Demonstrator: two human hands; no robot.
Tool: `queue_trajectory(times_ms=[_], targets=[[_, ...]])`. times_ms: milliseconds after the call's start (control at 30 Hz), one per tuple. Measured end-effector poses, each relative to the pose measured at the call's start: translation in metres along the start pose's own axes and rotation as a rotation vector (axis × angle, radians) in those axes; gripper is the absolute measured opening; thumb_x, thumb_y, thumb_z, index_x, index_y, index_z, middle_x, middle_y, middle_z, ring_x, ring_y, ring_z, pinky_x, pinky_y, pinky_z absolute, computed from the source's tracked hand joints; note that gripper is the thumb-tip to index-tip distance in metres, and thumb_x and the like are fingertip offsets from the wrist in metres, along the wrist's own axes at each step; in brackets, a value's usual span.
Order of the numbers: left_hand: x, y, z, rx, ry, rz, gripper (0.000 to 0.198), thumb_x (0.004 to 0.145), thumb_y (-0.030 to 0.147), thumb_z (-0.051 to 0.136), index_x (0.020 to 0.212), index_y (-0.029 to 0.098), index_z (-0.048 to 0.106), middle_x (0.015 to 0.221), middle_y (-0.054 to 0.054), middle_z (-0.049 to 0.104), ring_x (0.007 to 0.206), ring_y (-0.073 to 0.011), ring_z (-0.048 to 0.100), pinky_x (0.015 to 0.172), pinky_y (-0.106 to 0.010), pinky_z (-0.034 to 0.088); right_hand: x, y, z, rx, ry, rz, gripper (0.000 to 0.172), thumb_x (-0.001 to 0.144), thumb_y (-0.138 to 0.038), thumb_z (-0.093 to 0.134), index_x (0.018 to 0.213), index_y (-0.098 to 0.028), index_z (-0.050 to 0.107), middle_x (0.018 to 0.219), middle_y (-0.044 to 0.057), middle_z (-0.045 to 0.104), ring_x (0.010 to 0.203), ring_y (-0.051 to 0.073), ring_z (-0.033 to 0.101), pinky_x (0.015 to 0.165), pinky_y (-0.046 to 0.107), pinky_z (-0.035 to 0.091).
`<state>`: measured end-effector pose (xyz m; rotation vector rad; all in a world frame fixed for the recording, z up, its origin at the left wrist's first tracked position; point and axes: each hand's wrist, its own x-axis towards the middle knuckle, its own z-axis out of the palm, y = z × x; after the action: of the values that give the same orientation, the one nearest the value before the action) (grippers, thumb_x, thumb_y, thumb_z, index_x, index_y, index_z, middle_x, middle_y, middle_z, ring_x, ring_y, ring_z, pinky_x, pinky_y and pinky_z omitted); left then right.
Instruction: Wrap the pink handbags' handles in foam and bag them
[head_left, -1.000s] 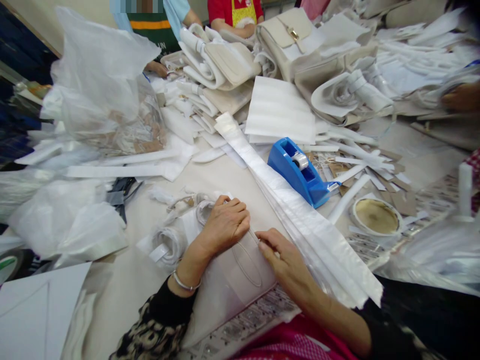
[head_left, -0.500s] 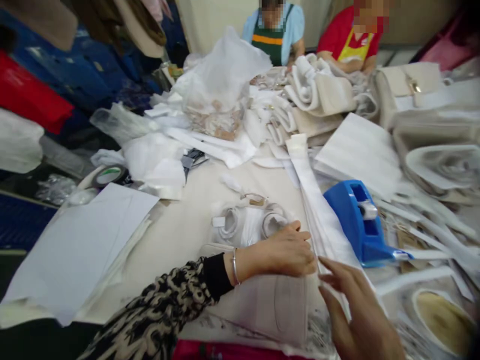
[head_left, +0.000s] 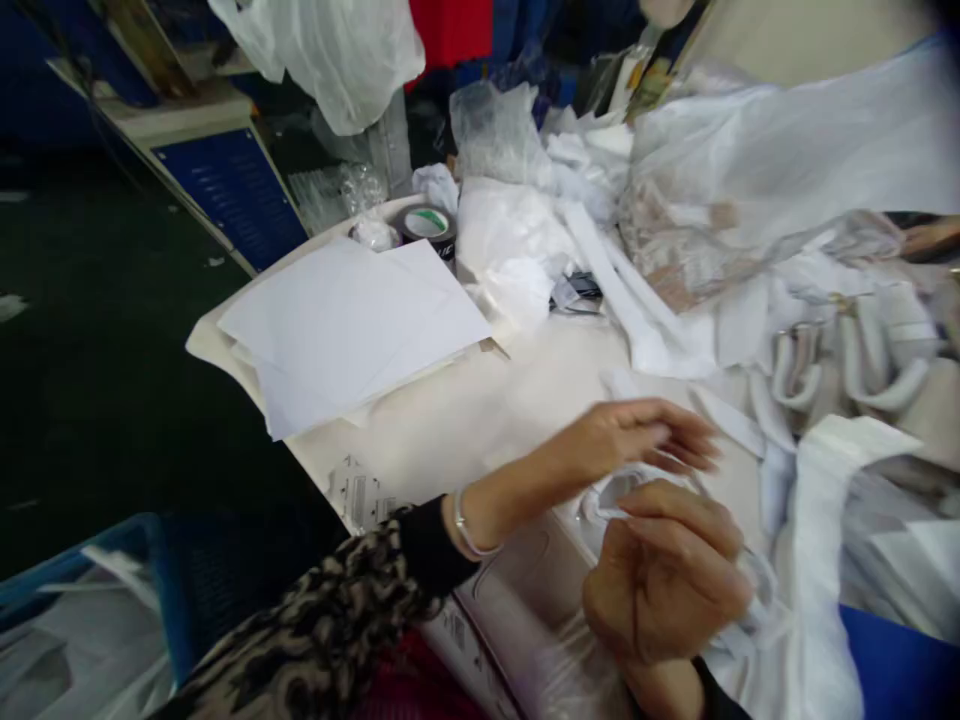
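My left hand (head_left: pixel 637 440) reaches out to the right over the table, fingers stretched flat and smeared by motion, holding nothing that I can see. Just below it, my right hand (head_left: pixel 667 580) is raised with its fingers curled inward, and thin clear plastic trails from under it. What it grips is hidden. A pale bag in a clear wrapper (head_left: pixel 517 590) lies under both hands at the table's near edge. White foam-wrapped straps (head_left: pixel 825 370) lie to the right of the hands.
A stack of white paper sheets (head_left: pixel 352 320) covers the table's left corner, with a dark tape roll (head_left: pixel 427 225) behind it. Crumpled plastic bags (head_left: pixel 750 190) pile up at the back right. A blue cabinet (head_left: pixel 232 190) and a blue bin (head_left: pixel 75 600) stand off the table's left side.
The view has swung left, so the blue tape dispenser and the co-workers are out of sight. My left hand lifted off the bag and opened out. My right hand rose and curled.
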<state>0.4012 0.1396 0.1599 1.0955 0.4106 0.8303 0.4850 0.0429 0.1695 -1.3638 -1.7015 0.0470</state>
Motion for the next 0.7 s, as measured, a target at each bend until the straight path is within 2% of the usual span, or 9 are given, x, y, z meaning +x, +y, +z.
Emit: queue_trajectory(times_ms=[33, 100, 167, 233, 333, 433, 533, 667, 700], targets=[[-0.010, 0.004, -0.017, 0.040, 0.152, -0.013, 0.021, 0.090, 0.025, 0.047, 0.098, 0.016, 0.063, 0.098, -0.008, 0.066, 0.091, -0.0169, 0.062, 0.087, -0.034, 0.049, 0.000, 0.001, 0.009, -0.002, 0.004, -0.066, 0.015, 0.088, -0.013, 0.051, 0.089, -0.026, 0.058, 0.086, 0.003, 0.062, 0.083, 0.021, 0.062, 0.074, 0.040, 0.052], [-0.041, 0.010, -0.048, 0.217, 0.436, -0.069, 0.018, 0.088, 0.019, 0.048, 0.100, 0.016, 0.061, 0.105, -0.007, 0.063, 0.094, -0.0158, 0.060, 0.087, -0.032, 0.050, 0.003, 0.004, 0.023, -0.071, -0.195, -0.141, 0.023, 0.089, -0.008, 0.049, 0.106, -0.022, 0.058, 0.099, 0.006, 0.065, 0.094, 0.021, 0.062, 0.088, 0.042, 0.050], [-0.080, 0.012, -0.068, 0.323, 0.505, -0.189, 0.020, 0.085, 0.019, 0.051, 0.103, 0.016, 0.060, 0.105, -0.008, 0.061, 0.095, -0.0170, 0.059, 0.086, -0.034, 0.051, 0.006, 0.010, 0.032, -0.197, -0.494, -0.150, 0.025, 0.094, -0.013, 0.046, 0.115, -0.018, 0.057, 0.106, 0.009, 0.067, 0.105, 0.023, 0.061, 0.103, 0.049, 0.040], [-0.116, 0.009, -0.073, 0.313, 0.435, -0.342, 0.026, 0.084, 0.021, 0.053, 0.108, 0.015, 0.058, 0.103, -0.008, 0.062, 0.093, -0.0181, 0.060, 0.086, -0.036, 0.051, 0.008, 0.017, 0.036, -0.301, -0.705, -0.140, 0.020, 0.097, -0.023, 0.044, 0.106, -0.018, 0.062, 0.099, 0.007, 0.068, 0.105, 0.023, 0.061, 0.111, 0.053, 0.029], [-0.147, -0.003, -0.062, 0.252, 0.293, -0.512, 0.039, 0.078, 0.019, 0.060, 0.116, 0.015, 0.057, 0.107, -0.009, 0.063, 0.094, -0.0195, 0.060, 0.087, -0.037, 0.051, 0.007, 0.024, 0.039, -0.382, -0.806, -0.125, 0.032, 0.100, -0.028, 0.039, 0.082, -0.020, 0.064, 0.082, 0.004, 0.066, 0.095, 0.021, 0.063, 0.113, 0.054, 0.023], [-0.146, -0.012, -0.053, 0.292, 0.252, -0.555, 0.051, 0.071, 0.016, 0.068, 0.120, 0.016, 0.056, 0.115, -0.009, 0.061, 0.102, -0.0214, 0.058, 0.092, -0.037, 0.049, 0.008, 0.023, 0.041, -0.427, -0.810, -0.122, 0.037, 0.100, -0.026, 0.035, 0.074, -0.020, 0.062, 0.076, 0.003, 0.062, 0.087, 0.020, 0.062, 0.112, 0.054, 0.024], [-0.135, -0.013, -0.054, 0.417, 0.226, -0.540, 0.052, 0.070, 0.020, 0.073, 0.118, 0.015, 0.057, 0.111, -0.009, 0.061, 0.099, -0.0222, 0.057, 0.091, -0.037, 0.049, 0.010, 0.022, 0.041, -0.436, -0.807, -0.168, 0.037, 0.099, -0.024, 0.035, 0.073, -0.020, 0.061, 0.073, 0.003, 0.062, 0.084, 0.020, 0.062, 0.110, 0.053, 0.026], [-0.128, -0.015, -0.051, 0.696, 0.026, -0.430, 0.046, 0.075, 0.038, 0.072, 0.113, 0.015, 0.059, 0.106, -0.010, 0.059, 0.099, -0.0258, 0.057, 0.081, -0.035, 0.051, -0.005, 0.051, 0.033, -0.312, -0.785, -0.462, 0.032, 0.097, -0.027, 0.034, 0.084, -0.024, 0.064, 0.085, 0.005, 0.069, 0.084, 0.023, 0.062, 0.104, 0.052, 0.030], [-0.128, -0.020, -0.049, 0.758, -0.018, -0.423, 0.046, 0.077, 0.041, 0.068, 0.113, 0.015, 0.058, 0.106, -0.012, 0.058, 0.097, -0.0267, 0.058, 0.075, -0.034, 0.052, -0.014, 0.064, 0.033, -0.249, -0.700, -0.512, 0.031, 0.096, -0.029, 0.035, 0.087, -0.026, 0.064, 0.085, 0.005, 0.070, 0.083, 0.024, 0.062, 0.103, 0.053, 0.030]])
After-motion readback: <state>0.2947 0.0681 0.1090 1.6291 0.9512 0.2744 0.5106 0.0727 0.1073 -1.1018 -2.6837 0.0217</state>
